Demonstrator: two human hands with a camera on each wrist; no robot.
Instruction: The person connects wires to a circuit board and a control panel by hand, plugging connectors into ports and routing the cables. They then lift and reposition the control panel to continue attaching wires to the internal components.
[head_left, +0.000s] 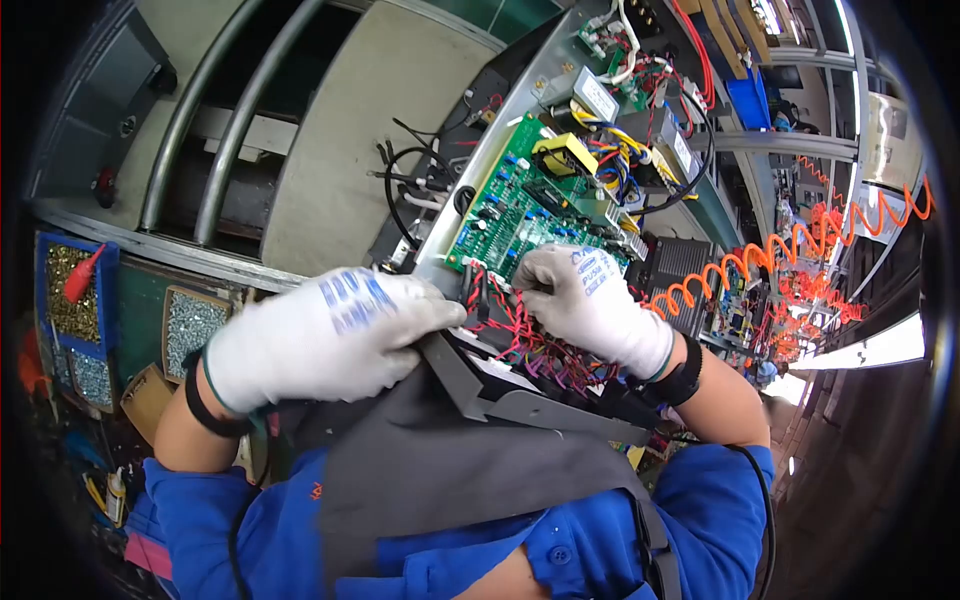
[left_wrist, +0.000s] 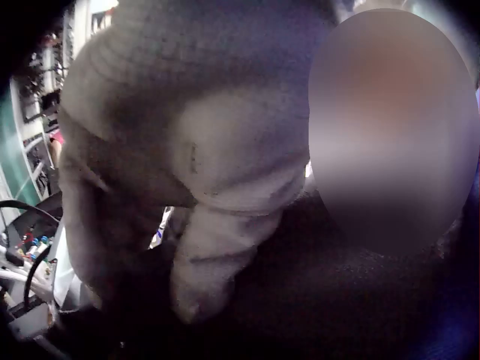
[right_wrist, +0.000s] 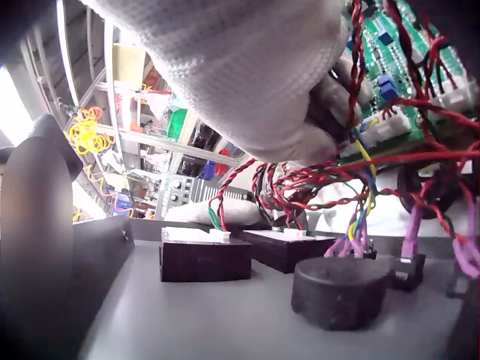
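The gloved left hand (head_left: 335, 335) grips the end of a dark grey metal panel (head_left: 455, 375), its curled fingers filling the left wrist view. Over the lower edge of a green circuit board (head_left: 500, 205), the gloved right hand (head_left: 598, 308) pinches thin wires among red, black and purple ones (head_left: 530, 350). In the right wrist view its fingertips are partly hidden behind twisted red-black wires (right_wrist: 355, 67), close to white connectors (right_wrist: 382, 131). On the panel's inner face (right_wrist: 195, 322) stand black rectangular parts (right_wrist: 204, 260) and a round black part (right_wrist: 337, 292).
A metal chassis holds the board, a yellow transformer (head_left: 565, 155) and more wiring. Loose black cables (head_left: 400, 185) lie left of it. Screw bins (head_left: 195, 325) stand at the far left. An orange coiled hose (head_left: 740, 262) hangs at the right, and metal rails (head_left: 240, 120) run at upper left.
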